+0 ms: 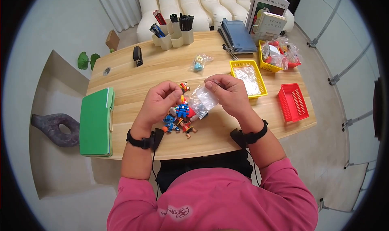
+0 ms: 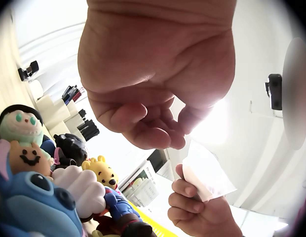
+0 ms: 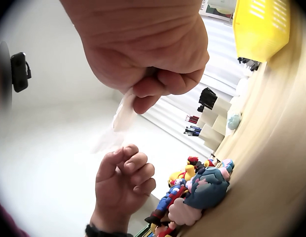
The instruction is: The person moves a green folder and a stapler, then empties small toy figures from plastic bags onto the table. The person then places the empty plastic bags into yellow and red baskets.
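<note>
A clear plastic bag (image 1: 204, 100) hangs from my right hand (image 1: 231, 94), whose thumb and fingers pinch its upper edge. My left hand (image 1: 162, 101) is raised to the left of the bag with curled fingers; nothing shows between them. In the left wrist view the bag (image 2: 205, 173) has a corner close to the left fingertips (image 2: 176, 140). Below the hands lies a pile of small toy figures, among them a blue one (image 1: 170, 120) and one in a blue outfit (image 1: 182, 110). A yellow bear figure (image 2: 101, 172) shows in the left wrist view.
Behind the hands lies a small bagged item (image 1: 198, 64). To the right are a yellow basket (image 1: 263, 85) with clear bags, a red basket (image 1: 293, 103) and a filled yellow basket (image 1: 267, 66). Pen holders (image 1: 165, 42), a stapler (image 1: 138, 55), blue folders (image 1: 239, 36) and a green folder (image 1: 95, 121) surround them.
</note>
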A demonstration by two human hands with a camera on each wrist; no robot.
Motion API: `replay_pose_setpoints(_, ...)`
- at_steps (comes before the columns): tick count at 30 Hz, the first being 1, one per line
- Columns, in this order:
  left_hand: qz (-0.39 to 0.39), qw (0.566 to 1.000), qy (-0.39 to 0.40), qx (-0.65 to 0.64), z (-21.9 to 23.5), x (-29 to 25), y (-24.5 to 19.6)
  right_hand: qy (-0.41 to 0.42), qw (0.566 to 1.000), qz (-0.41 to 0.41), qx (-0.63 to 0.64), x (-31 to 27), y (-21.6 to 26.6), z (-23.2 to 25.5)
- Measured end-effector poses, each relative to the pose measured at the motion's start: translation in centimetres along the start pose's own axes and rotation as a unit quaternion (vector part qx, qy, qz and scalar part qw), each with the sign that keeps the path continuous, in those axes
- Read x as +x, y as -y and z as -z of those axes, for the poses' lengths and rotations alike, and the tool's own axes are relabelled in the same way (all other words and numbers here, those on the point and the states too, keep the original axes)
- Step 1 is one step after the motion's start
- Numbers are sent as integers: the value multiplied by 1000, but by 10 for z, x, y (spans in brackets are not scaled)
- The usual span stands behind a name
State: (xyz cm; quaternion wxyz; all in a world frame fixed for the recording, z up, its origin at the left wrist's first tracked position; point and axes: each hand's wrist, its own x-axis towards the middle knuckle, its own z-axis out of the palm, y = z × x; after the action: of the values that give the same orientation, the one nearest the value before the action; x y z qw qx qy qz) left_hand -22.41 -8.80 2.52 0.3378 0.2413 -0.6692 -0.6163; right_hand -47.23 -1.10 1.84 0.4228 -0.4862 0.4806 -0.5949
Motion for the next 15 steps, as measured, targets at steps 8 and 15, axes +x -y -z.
replay_pose_setpoints(8,70,995,53,38,-1,-5,-4,30,999,9,-35,-2,3,-1)
replay_pose_setpoints(15,35,999,7,-23,2,-3,4,46,999,-29,6,-3,5,4)
